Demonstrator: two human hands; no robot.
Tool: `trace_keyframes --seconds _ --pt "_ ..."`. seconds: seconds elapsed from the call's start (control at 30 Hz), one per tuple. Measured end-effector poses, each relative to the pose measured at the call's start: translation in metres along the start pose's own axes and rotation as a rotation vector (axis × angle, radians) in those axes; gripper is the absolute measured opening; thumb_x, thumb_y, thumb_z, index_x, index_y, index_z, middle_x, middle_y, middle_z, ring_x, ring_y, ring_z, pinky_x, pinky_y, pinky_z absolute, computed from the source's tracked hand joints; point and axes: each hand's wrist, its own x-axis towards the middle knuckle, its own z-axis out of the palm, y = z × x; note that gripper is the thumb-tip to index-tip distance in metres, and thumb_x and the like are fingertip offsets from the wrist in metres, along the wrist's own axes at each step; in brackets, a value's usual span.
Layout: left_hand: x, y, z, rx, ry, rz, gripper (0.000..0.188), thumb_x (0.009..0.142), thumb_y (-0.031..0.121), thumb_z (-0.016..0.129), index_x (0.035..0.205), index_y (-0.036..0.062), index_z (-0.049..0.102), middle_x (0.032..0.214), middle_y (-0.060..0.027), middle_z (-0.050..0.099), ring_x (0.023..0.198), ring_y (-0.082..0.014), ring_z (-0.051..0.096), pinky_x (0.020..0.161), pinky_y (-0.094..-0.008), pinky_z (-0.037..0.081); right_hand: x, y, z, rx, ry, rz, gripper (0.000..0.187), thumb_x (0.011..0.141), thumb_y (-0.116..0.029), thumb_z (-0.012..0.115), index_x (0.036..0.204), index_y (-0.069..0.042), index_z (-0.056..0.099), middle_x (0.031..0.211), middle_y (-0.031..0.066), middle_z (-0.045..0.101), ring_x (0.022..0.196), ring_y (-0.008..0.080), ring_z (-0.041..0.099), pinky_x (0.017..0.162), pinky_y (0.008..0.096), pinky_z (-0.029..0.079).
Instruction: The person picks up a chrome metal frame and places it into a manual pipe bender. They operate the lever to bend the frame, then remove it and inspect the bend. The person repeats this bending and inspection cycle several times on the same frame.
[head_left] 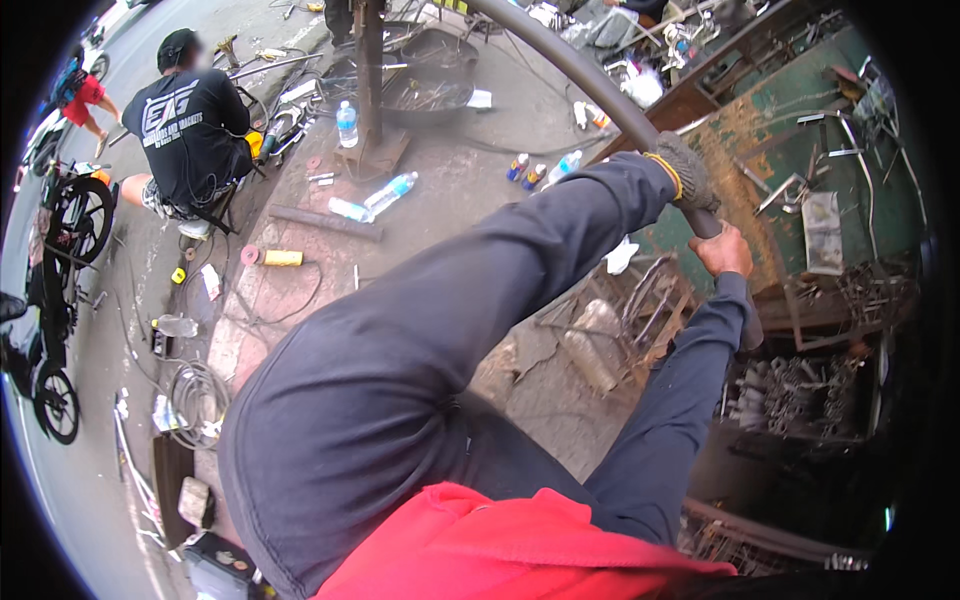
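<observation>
A thick, curved grey metal pipe (590, 72) sweeps down from the top edge to the right side. My left hand (684, 170), in a grey knit glove with a yellow cuff, is wrapped round it. Just below, my bare right hand (722, 250) grips the same pipe, whose lower end (750, 330) shows past my wrist. Both arms wear dark sleeves, and the left one reaches across the view. Beyond my hands lies a worn green metal bench top (745, 135) with bent rods and metal offcuts on it.
Bottles (390, 195) and a loose pipe length (325, 222) lie on the ground by an upright steel post (368, 80). A person in a black shirt (190, 130) crouches at the upper left. Coiled cable (195, 400) and motorcycles (75, 230) are at the left.
</observation>
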Motion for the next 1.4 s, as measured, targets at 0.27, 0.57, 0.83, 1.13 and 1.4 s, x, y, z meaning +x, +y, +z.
trace_keyframes --seconds 0.27,0.57,0.83,1.13,1.4 --pt "-0.080 0.004 -0.005 -0.183 0.241 0.094 0.030 0.079 0.044 0.065 0.070 0.0177 0.074 0.066 -0.0063 0.068 0.062 -0.0294 0.066 0.066 -0.0456 0.049 -0.091 -0.028 -0.018 0.018 -0.040 0.059 0.063 0.062 -0.035 0.082 0.118 -0.011 0.067 0.097 0.0255 0.070 0.093 0.0445 0.068 0.081 0.0517 0.054" --pt "-0.119 -0.132 -0.025 -0.915 0.170 -0.242 0.038 0.089 0.028 0.069 0.119 0.0069 0.062 0.116 -0.0150 0.062 0.104 -0.0278 0.064 0.093 -0.0418 0.051 -0.003 0.010 0.041 0.173 -0.191 -0.168 0.053 0.064 -0.029 0.085 0.100 -0.002 0.058 0.091 0.0221 0.067 0.091 0.0449 0.064 0.080 0.0528 0.049" --pt "-0.222 -0.462 -0.141 -0.600 0.911 -1.008 0.057 0.089 0.029 0.069 0.135 -0.0028 0.053 0.123 -0.0204 0.065 0.114 -0.0264 0.064 0.096 -0.0352 0.050 0.090 -0.176 0.034 0.264 -0.355 -0.259 0.060 0.072 -0.034 0.082 0.118 -0.005 0.057 0.107 0.0202 0.068 0.099 0.0405 0.065 0.084 0.0490 0.051" --pt "-0.139 -0.707 -0.239 -0.150 0.774 -0.848 0.069 0.086 0.054 0.068 0.123 -0.0037 0.062 0.099 -0.0196 0.070 0.094 -0.0288 0.068 0.086 -0.0379 0.051 0.117 -0.317 0.026 0.207 -0.287 -0.135 0.055 0.073 -0.036 0.081 0.116 -0.007 0.061 0.108 0.0148 0.068 0.104 0.0360 0.065 0.087 0.0515 0.050" --pt "-0.043 -0.888 -0.236 -0.008 0.373 -0.859 0.053 0.089 0.037 0.058 0.141 0.0278 0.054 0.136 -0.0160 0.059 0.128 -0.0289 0.055 0.111 -0.0383 0.040 0.113 -0.314 0.034 0.214 -0.192 -0.125 0.051 0.065 -0.032 0.084 0.106 -0.010 0.065 0.098 0.0118 0.068 0.094 0.0345 0.066 0.081 0.0489 0.049"
